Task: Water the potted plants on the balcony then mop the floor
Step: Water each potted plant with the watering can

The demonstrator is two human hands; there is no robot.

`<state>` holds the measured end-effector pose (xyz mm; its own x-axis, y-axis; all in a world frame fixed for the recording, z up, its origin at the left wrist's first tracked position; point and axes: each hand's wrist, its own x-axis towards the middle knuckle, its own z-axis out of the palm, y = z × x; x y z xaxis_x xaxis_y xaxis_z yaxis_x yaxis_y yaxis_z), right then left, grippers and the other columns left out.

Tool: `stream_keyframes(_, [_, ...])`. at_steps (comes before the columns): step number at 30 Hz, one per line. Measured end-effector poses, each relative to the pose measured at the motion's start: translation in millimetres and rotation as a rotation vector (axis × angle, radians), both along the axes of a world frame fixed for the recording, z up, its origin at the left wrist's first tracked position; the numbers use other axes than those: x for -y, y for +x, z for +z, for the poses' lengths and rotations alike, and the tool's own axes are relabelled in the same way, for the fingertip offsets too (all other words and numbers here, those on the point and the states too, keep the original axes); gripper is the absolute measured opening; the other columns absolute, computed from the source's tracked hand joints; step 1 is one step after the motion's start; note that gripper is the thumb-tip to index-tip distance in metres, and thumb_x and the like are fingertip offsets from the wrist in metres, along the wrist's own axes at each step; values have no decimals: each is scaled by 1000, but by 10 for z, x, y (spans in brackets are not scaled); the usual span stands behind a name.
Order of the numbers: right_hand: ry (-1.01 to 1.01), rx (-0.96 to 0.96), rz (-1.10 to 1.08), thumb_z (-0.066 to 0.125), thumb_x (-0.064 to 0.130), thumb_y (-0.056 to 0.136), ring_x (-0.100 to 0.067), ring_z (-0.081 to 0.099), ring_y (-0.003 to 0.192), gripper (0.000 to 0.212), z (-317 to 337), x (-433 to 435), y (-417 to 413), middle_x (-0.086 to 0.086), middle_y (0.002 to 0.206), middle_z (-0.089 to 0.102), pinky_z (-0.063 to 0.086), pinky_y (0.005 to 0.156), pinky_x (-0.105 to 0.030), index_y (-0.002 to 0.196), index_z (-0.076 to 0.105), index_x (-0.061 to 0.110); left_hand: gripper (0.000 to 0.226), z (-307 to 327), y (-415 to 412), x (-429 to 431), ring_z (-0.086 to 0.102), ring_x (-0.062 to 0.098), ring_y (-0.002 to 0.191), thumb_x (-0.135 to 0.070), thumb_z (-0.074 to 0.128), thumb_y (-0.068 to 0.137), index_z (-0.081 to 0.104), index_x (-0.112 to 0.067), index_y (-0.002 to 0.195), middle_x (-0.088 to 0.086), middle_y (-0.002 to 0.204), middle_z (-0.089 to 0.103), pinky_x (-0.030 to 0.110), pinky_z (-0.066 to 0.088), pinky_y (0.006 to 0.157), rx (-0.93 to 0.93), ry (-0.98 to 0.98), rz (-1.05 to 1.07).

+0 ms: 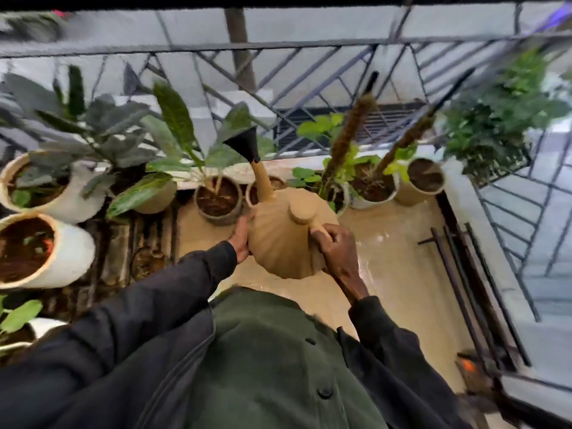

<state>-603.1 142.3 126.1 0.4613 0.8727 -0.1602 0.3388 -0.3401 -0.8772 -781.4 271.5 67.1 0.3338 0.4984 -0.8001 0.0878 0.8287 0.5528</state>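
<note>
Tan ribbed plastic watering can (284, 239): right hand (337, 246) fingers clamped on handle, left hand (243, 236) apparently flat; tip slowly.

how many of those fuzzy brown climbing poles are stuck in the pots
2. One pole rises from the pot right of the watering can's spout; the other pole leans from the next pot right. Foliage may hide more.

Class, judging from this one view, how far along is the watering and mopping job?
Done: hard to confirm; the floor looks glossy, but no mop shows. In hand: the right hand grips the tan watering can's handle, the left hand steadies its side, and the black spout rose points over the pots. Left: remaining plants, then mopping.
</note>
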Motion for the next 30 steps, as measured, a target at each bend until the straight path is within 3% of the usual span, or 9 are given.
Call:
stream_keyframes(4, [-35,32,-46,55,50,83,-2,47,55,35,94,613,550,11,59,49,27,50,-16,60,55,24,49,-98,736,386,64,25,117,-61,45,101,59,-28,134,9,133,67,41,52,94,57,22,-105])
stream_keyframes(7, [-135,-23,-8,55,47,91,4,55,67,32,97,1101,997,8,77,61,36,58,-13,80,65,18,54,-187,1269,660,62,28,121,-62,46,99,58,-26,138,10,131,68,41,52,91,43,-4,-193])
stream_keyframes(9, [-196,-43,9,51,48,97,0,58,80,39,89,1417,1252,2,94,67,42,69,-18,97,67,13,55,-191,1606,838,62,28,119,-60,48,99,57,-25,141,10,131,68,40,52,89,43,-16,-264])
stream_keyframes(12, [-235,-59,-50,48,41,109,-2,57,91,31,106,1875,1578,3,113,63,42,78,-23,114,64,15,51,-208,2124,1083,63,25,111,-56,48,101,54,-23,140,9,127,67,41,49,92,10,-44,-388])
stream_keyframes(19, [-272,-68,-328,47,33,110,8,50,88,21,124,2638,2185,10,113,55,34,71,-9,121,59,18,54,-234,3322,1666,63,30,108,-54,48,100,57,-13,135,15,125,67,43,49,96,-27,-128,-613])
stream_keyframes(24, [-289,-98,-466,49,35,110,-2,55,95,30,18,2957,2723,8,115,58,37,74,-12,129,61,15,48,-366,4183,1914,57,31,116,-50,52,101,50,-19,138,10,128,60,52,42,108,-80,-102,-724])
stream_keyframes(26, [-296,-102,-514,50,35,109,-5,55,93,26,-55,3044,2994,6,113,59,38,73,-20,124,62,17,59,-438,4545,1983,54,34,124,-53,54,98,49,-17,144,11,138,57,56,40,112,-96,-110,-779])
stream_keyframes(28, [-303,-118,-563,51,34,109,2,54,89,20,-128,3136,3217,6,110,61,38,74,-23,118,62,20,64,-531,4861,2043,53,35,126,-57,52,97,48,-16,147,13,143,55,55,41,109,-105,-149,-861])
stream_keyframes(30, [-312,-154,-610,52,35,109,-1,58,92,28,-184,3245,3459,5,112,63,40,74,-18,125,64,17,57,-528,5171,2143,54,36,122,-57,47,100,53,-15,137,15,137,57,50,45,102,-97,-208,-917])
